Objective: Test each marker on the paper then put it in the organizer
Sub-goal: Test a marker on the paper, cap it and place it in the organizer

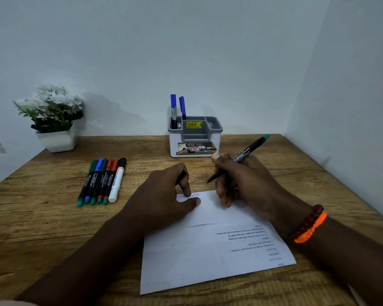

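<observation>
My right hand [239, 180] grips a black marker with a green end [250, 149], its uncapped tip pointing down-left just above the paper. My left hand [166, 193] holds a dark cap [181, 176] between curled fingers, with the thumb pressed on the top left corner of the white sheet of paper [208, 246]. A scribbled zigzag line [187, 196] shows at the paper's far edge. A row of several markers [102, 180] lies to the left. The grey and white organizer [195, 138] stands behind the hands with two blue markers [177, 107] upright in its left compartment.
A white pot of white flowers [53, 120] stands at the back left of the wooden desk [42, 217]. Walls close the desk at the back and the right. The paper carries printed text near my right forearm.
</observation>
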